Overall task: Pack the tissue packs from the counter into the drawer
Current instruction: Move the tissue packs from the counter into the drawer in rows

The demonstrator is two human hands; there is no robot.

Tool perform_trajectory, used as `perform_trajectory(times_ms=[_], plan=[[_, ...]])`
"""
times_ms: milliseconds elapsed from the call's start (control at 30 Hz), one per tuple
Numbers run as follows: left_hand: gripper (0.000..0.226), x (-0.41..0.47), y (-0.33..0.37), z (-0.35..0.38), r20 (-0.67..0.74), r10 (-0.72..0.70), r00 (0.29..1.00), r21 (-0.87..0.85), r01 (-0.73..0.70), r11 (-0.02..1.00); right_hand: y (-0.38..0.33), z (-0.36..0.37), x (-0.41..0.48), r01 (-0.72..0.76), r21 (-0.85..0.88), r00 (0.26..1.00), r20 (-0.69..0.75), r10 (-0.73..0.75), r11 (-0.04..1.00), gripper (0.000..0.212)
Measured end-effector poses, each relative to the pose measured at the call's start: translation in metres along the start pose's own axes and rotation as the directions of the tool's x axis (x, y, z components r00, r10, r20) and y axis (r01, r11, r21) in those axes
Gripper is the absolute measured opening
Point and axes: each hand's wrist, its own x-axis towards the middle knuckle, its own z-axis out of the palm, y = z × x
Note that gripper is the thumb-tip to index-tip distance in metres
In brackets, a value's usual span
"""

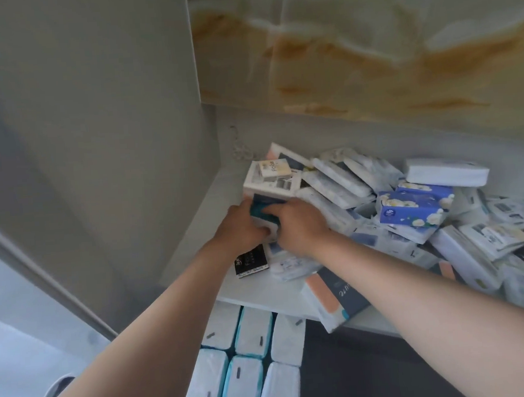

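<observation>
At centre of frame, left hand [241, 229] and right hand [301, 226] meet on teal-and-white tissue pack [263, 213], fingers of both curled round it, grasping. Pack sits at base of short stack on white counter [200, 227], under white pack [272, 183] topped by small yellow pack [275, 169]. Small black pack [251, 261] lies just below left wrist. Right of centre, loose pile of tissue packs [416, 206] covers counter. Lower centre, open drawer [343, 363] holds upright packs [245, 339] in rows, touching
</observation>
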Motion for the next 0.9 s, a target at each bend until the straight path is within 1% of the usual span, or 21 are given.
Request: perform_trajectory(times_ms=[67,133,167,233,267,300,367,400,433,467,533,567,600,633,700,767,800,833,900], plan=[[0.077,-0.003,-0.011,-0.004,-0.055,-0.038,0.998,-0.011,0.037,0.999,-0.004,0.0,0.003,-0.008,0.099,1.0,-0.023,0.01,0.995,0.069],[0.084,-0.008,-0.014,-0.005,-0.075,-0.045,0.996,-0.038,0.042,0.998,-0.01,0.005,0.007,-0.045,0.113,0.999,0.012,0.044,0.993,0.072],[0.084,-0.012,-0.012,-0.005,-0.077,-0.045,0.996,-0.064,0.04,0.997,-0.014,0.01,0.008,-0.058,0.137,0.998,0.026,0.055,0.989,0.071],[0.079,-0.016,-0.009,-0.005,-0.096,-0.063,0.993,-0.123,0.051,0.991,-0.023,0.013,0.01,-0.085,0.291,0.996,0.014,0.085,0.953,0.065],[0.08,-0.017,-0.007,-0.006,-0.129,-0.074,0.989,-0.14,0.056,0.989,-0.024,0.013,0.012,-0.112,0.389,0.993,0.003,0.121,0.914,0.063],[0.086,-0.017,-0.006,-0.008,-0.183,-0.072,0.981,-0.109,0.053,0.993,-0.026,0.011,0.012,-0.146,0.471,0.987,0.005,0.163,0.87,0.062],[0.104,-0.02,-0.002,-0.012,-0.293,-0.006,0.956,0.067,0.027,0.997,-0.024,0.009,0.012,-0.198,0.601,0.975,0.043,0.216,0.775,0.061],[0.105,-0.022,-0.001,-0.012,-0.334,0.055,0.941,0.139,-0.008,0.99,-0.024,0.007,0.012,-0.207,0.662,0.973,0.059,0.225,0.721,0.059],[0.1,-0.022,-0.001,-0.011,-0.356,0.115,0.927,0.163,-0.059,0.985,-0.027,0.005,0.013,-0.208,0.714,0.972,0.072,0.225,0.669,0.057],[0.089,-0.023,0.001,-0.009,-0.362,0.164,0.918,0.148,-0.116,0.982,-0.032,0.004,0.015,-0.2,0.753,0.973,0.078,0.217,0.627,0.055],[0.06,-0.023,0.001,-0.003,-0.381,0.218,0.899,0.096,-0.196,0.976,-0.044,0.004,0.018,-0.176,0.77,0.978,0.069,0.194,0.613,0.047],[0.052,-0.022,0.0,-0.002,-0.39,0.214,0.896,0.076,-0.2,0.977,-0.05,0.005,0.019,-0.16,0.765,0.98,0.046,0.195,0.624,0.043],[0.05,-0.021,-0.003,-0.001,-0.39,0.196,0.9,0.055,-0.189,0.98,-0.052,0.007,0.02,-0.158,0.763,0.976,0.022,0.219,0.627,0.041],[0.053,-0.02,-0.007,-0.001,-0.37,0.15,0.917,0.027,-0.151,0.988,-0.051,0.008,0.019,-0.172,0.761,0.964,0.0,0.266,0.625,0.041],[0.072,-0.017,-0.018,-0.004,-0.302,0.011,0.953,-0.038,-0.023,0.999,-0.04,0.009,0.018,-0.255,0.709,0.926,-0.017,0.377,0.658,0.043],[0.09,-0.013,-0.028,-0.007,-0.228,-0.1,0.969,-0.132,0.071,0.989,-0.028,0.011,0.017,-0.366,0.586,0.905,0.043,0.423,0.723,0.042],[0.092,-0.012,-0.031,-0.009,-0.193,-0.114,0.975,-0.173,0.081,0.982,-0.025,0.013,0.016,-0.398,0.541,0.905,0.101,0.413,0.741,0.042],[0.09,-0.01,-0.032,-0.009,-0.177,-0.114,0.978,-0.209,0.076,0.975,-0.024,0.016,0.014,-0.405,0.521,0.911,0.157,0.382,0.752,0.044],[0.082,-0.01,-0.032,-0.012,-0.209,-0.101,0.973,-0.255,0.045,0.966,-0.026,0.02,0.01,-0.381,0.542,0.924,0.222,0.31,0.749,0.047]])
